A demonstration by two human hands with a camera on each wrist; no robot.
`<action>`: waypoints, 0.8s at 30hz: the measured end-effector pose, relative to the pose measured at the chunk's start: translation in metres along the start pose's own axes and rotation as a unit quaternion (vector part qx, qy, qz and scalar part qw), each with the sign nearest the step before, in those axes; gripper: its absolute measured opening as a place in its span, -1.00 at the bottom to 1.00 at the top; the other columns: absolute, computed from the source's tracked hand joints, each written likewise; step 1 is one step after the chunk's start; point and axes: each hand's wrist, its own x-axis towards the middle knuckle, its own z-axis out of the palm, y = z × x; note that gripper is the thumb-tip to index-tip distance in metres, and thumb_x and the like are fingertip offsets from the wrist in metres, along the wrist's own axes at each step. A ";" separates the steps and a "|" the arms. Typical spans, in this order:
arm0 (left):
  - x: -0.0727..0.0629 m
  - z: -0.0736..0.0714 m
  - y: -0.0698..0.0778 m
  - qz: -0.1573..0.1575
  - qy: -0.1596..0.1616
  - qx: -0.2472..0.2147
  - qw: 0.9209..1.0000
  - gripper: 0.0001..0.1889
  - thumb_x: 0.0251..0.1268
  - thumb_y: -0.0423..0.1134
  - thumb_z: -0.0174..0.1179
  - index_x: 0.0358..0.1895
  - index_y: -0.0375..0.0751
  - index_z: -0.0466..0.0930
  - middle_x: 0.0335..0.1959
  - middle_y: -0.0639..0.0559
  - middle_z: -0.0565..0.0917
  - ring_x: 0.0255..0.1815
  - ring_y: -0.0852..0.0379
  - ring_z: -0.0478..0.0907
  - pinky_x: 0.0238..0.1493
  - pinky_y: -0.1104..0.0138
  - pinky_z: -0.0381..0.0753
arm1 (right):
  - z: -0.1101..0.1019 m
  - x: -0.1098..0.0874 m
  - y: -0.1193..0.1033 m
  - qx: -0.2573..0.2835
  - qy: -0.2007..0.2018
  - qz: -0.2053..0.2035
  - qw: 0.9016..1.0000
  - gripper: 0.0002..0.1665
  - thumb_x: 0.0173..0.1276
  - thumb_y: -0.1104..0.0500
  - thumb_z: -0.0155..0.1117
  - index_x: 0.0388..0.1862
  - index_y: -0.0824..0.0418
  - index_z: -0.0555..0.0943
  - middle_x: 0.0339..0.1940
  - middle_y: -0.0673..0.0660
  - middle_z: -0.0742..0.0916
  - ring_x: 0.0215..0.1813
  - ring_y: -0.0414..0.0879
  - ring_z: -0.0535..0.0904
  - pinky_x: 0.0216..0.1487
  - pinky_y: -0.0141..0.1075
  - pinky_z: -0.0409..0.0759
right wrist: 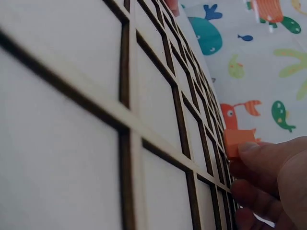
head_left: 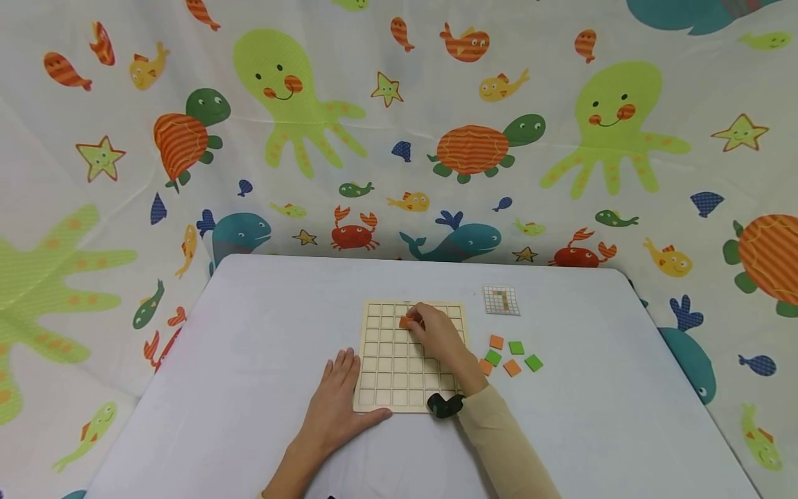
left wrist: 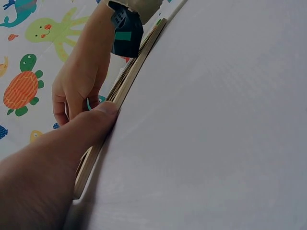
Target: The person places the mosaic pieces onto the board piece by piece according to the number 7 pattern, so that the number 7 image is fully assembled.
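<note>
A wooden grid board (head_left: 384,360) with square recesses lies on the white table. Between thumb and fingers, my right hand (head_left: 438,334) pinches an orange square tile (head_left: 404,322) over the upper part of the grid. In the right wrist view the orange tile (right wrist: 238,142) stands out beside the thumb, close over the board's ridges. My left hand (head_left: 337,398) lies with straight fingers along the board's left edge, its thumb at the near edge. The left wrist view shows that thumb (left wrist: 98,120) against the board's side.
Right of the board lie several loose tiles, among them a green tile (head_left: 533,362) and an orange tile (head_left: 512,367). A small pattern card (head_left: 501,301) with a printed grid sits beyond them. Behind the table (head_left: 268,312) hangs a sea-animal curtain (head_left: 374,138).
</note>
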 end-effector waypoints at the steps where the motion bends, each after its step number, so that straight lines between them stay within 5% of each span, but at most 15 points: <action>1: 0.000 0.000 0.000 0.000 0.001 0.000 1.000 0.23 -0.08 0.54 0.29 0.45 -0.44 0.29 0.54 -0.31 0.27 0.62 -0.20 0.13 0.62 -0.04 0.11 | 0.000 0.001 0.000 -0.002 -0.001 0.002 1.000 -0.79 0.50 0.13 0.23 0.02 0.18 0.63 -0.13 0.08 0.75 -0.18 -0.13 0.62 -0.11 -0.23 0.66; 24: -0.001 0.001 0.000 0.005 0.007 0.002 1.000 0.22 -0.08 0.53 0.30 0.44 -0.46 0.31 0.53 -0.31 0.28 0.61 -0.20 0.14 0.62 -0.04 0.10 | 0.006 0.008 0.000 -0.030 -0.010 -0.004 0.999 -0.76 0.48 0.12 0.24 0.03 0.15 0.68 -0.20 0.06 0.72 -0.25 -0.16 0.58 -0.21 -0.30 0.60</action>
